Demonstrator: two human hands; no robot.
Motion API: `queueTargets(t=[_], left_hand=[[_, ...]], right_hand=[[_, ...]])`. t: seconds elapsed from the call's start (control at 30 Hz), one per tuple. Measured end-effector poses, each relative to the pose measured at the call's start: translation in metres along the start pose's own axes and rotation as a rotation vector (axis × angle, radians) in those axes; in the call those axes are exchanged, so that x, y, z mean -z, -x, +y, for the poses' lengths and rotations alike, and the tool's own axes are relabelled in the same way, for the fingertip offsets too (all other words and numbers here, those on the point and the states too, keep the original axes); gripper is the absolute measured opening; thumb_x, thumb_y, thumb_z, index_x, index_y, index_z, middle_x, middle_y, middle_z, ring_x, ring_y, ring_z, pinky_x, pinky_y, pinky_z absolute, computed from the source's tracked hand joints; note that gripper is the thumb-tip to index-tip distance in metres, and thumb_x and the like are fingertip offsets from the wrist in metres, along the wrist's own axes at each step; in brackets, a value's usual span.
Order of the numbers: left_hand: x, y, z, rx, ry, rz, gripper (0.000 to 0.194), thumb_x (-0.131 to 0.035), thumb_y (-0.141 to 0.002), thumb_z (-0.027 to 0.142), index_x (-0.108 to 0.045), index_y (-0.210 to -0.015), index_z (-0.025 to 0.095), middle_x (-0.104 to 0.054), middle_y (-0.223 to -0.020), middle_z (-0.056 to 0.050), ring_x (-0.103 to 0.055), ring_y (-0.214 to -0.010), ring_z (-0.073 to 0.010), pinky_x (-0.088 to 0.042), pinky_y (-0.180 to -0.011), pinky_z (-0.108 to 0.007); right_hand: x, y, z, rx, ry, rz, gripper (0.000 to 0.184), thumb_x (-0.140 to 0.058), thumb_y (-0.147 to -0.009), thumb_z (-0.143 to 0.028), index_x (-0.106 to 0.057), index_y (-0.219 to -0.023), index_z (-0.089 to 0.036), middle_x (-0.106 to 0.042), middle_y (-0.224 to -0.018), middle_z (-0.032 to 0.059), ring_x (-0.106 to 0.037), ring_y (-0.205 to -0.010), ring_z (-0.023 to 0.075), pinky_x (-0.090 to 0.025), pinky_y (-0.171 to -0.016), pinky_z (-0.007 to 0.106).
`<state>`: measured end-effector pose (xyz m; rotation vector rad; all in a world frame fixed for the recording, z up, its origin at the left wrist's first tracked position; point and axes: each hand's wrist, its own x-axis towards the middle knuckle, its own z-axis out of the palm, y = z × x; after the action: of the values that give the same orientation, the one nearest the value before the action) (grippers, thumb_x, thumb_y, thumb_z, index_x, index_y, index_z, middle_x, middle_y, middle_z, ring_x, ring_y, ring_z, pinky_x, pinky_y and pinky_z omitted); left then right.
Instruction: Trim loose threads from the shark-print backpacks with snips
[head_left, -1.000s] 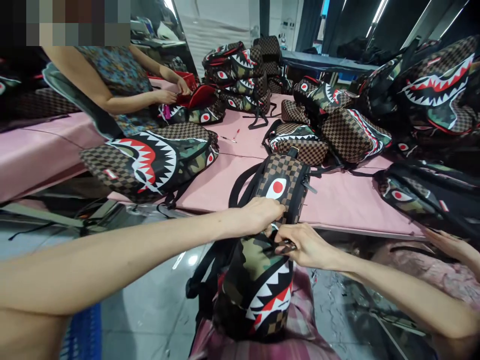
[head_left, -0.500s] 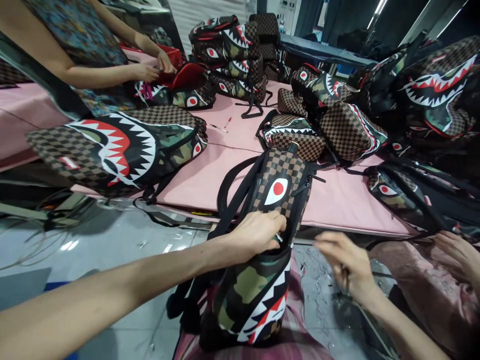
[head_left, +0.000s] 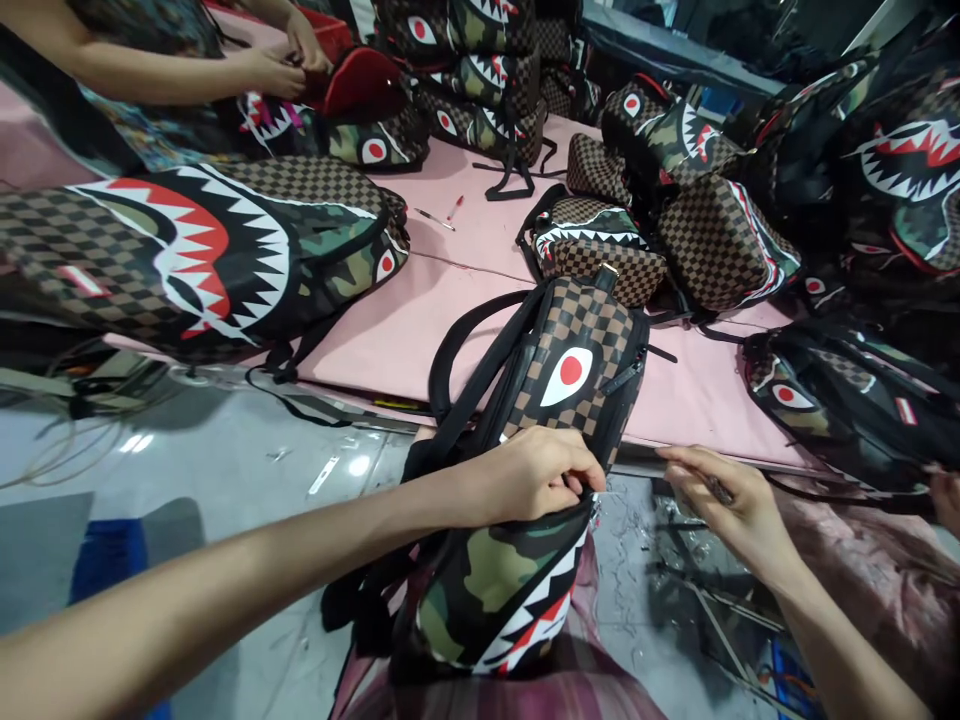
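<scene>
A shark-mouth backpack [head_left: 555, 400] in brown check and camouflage leans from my lap onto the edge of the pink table [head_left: 450, 330]. My left hand [head_left: 536, 475] is closed, its fingers gripping the backpack's side near the middle seam. My right hand [head_left: 731, 505] hovers just to the right of the bag, off it, fingers curled in a pinch around a small dark item I cannot make out.
Many matching backpacks cover the table: a large one [head_left: 217, 260] at left, a stack [head_left: 480, 90] at the back, several [head_left: 675, 210] at right. Another person's hands [head_left: 281, 65] handle a red-lined bag at top left. Two pens [head_left: 442, 215] lie mid-table. Another hand [head_left: 946, 495] shows at the right edge.
My right hand left the backpack's seam and swung out to the right, then rose a little. My left hand stayed gripping the bag. The view tilted downward.
</scene>
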<state>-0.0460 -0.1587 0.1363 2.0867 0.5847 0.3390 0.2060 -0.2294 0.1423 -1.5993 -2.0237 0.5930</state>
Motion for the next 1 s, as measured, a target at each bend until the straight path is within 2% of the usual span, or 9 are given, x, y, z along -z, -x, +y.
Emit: queueTargets(t=[0.1, 0.2, 0.27, 0.4, 0.53, 0.6, 0.8, 1.0], left_hand=[[-0.001, -0.001, 0.001, 0.012, 0.045, 0.046, 0.014, -0.056, -0.078, 0.013, -0.066, -0.087, 0.017, -0.063, -0.087, 0.000, -0.057, -0.076, -0.0092, -0.042, -0.073, -0.019], [-0.004, -0.004, 0.004, 0.069, 0.043, 0.079, 0.010, -0.064, -0.075, 0.025, -0.067, -0.081, 0.018, -0.063, -0.082, 0.001, -0.057, -0.075, -0.0106, -0.041, -0.070, -0.020], [-0.007, -0.007, 0.007, 0.127, 0.018, 0.087, 0.009, -0.065, -0.075, 0.027, -0.067, -0.076, 0.018, -0.064, -0.078, 0.001, -0.057, -0.074, -0.0111, -0.040, -0.069, -0.020], [-0.017, -0.007, 0.007, 0.230, -0.057, 0.083, 0.016, -0.052, -0.081, 0.020, -0.064, -0.072, 0.017, -0.063, -0.068, 0.001, -0.058, -0.066, -0.0119, -0.040, -0.063, -0.022], [-0.023, -0.003, 0.008, 0.220, -0.198, 0.101, 0.019, -0.044, -0.082, 0.016, -0.059, -0.072, 0.015, -0.064, -0.072, -0.002, -0.059, -0.070, -0.0162, -0.041, -0.065, -0.026], [-0.023, -0.002, 0.011, 0.262, -0.218, 0.083, 0.019, -0.042, -0.081, 0.014, -0.058, -0.072, 0.015, -0.065, -0.073, -0.004, -0.060, -0.071, -0.0174, -0.042, -0.065, -0.027], [-0.022, -0.005, 0.018, 0.297, -0.156, 0.084, 0.018, -0.040, -0.079, 0.013, -0.056, -0.071, 0.016, -0.064, -0.071, -0.003, -0.060, -0.067, -0.0165, -0.041, -0.063, -0.027], [-0.020, -0.003, 0.023, 0.290, -0.225, 0.061, 0.020, -0.038, -0.083, 0.015, -0.056, -0.075, 0.015, -0.063, -0.073, -0.006, -0.060, -0.070, -0.0175, -0.043, -0.064, -0.027]], right_hand=[[0.009, -0.005, -0.004, -0.005, 0.102, -0.105, 0.030, -0.049, -0.085, -0.027, -0.057, -0.113, -0.020, -0.068, -0.091, 0.0052, -0.065, -0.074, 0.0159, -0.051, -0.065, 0.025], [0.019, -0.012, -0.015, 0.026, 0.236, -0.170, 0.046, -0.056, -0.081, -0.037, -0.048, -0.123, -0.021, -0.066, -0.101, 0.0068, -0.064, -0.083, 0.0194, -0.051, -0.068, 0.028], [0.025, -0.017, -0.024, 0.056, 0.286, -0.196, 0.042, -0.055, -0.082, -0.040, -0.049, -0.119, -0.020, -0.066, -0.101, 0.0071, -0.064, -0.083, 0.0196, -0.050, -0.069, 0.029], [0.032, -0.028, -0.040, 0.138, 0.324, -0.292, 0.023, -0.049, -0.087, -0.037, -0.053, -0.101, -0.020, -0.065, -0.088, 0.0051, -0.063, -0.075, 0.0166, -0.048, -0.065, 0.026], [0.035, -0.040, -0.048, 0.230, 0.311, -0.377, 0.025, -0.050, -0.087, -0.040, -0.058, -0.101, -0.020, -0.065, -0.088, 0.0053, -0.062, -0.077, 0.0158, -0.046, -0.065, 0.025], [0.036, -0.047, -0.052, 0.266, 0.340, -0.406, 0.027, -0.048, -0.087, -0.041, -0.061, -0.100, -0.021, -0.066, -0.085, 0.0054, -0.062, -0.074, 0.0156, -0.044, -0.064, 0.025], [0.032, -0.065, -0.071, 0.365, 0.500, -0.602, 0.032, -0.041, -0.091, -0.037, -0.066, -0.081, -0.020, -0.062, -0.066, 0.0022, -0.057, -0.061, 0.0124, -0.033, -0.054, 0.024], [0.023, -0.080, -0.082, 0.418, 0.663, -0.721, 0.024, -0.050, -0.086, -0.030, -0.063, -0.069, -0.019, -0.063, -0.066, 0.0011, -0.056, -0.061, 0.0123, -0.026, -0.050, 0.025]])
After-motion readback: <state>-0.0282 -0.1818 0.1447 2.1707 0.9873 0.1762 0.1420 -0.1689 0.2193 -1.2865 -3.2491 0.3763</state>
